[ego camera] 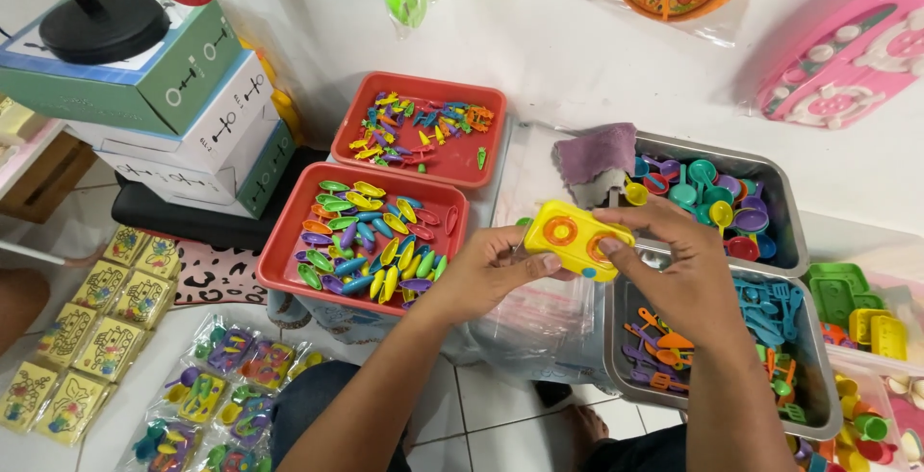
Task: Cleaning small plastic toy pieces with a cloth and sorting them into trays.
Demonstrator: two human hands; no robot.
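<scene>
Yellow toy stove (576, 238) between both hands

Yellow toy stove (576, 238), both hands.

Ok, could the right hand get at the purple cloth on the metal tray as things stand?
Probably yes. The purple cloth lies uncovered on the corner of the metal tray, just beyond the right hand, with nothing between them. But that hand and the left hand both grip the yellow toy, which it would have to release.
</scene>
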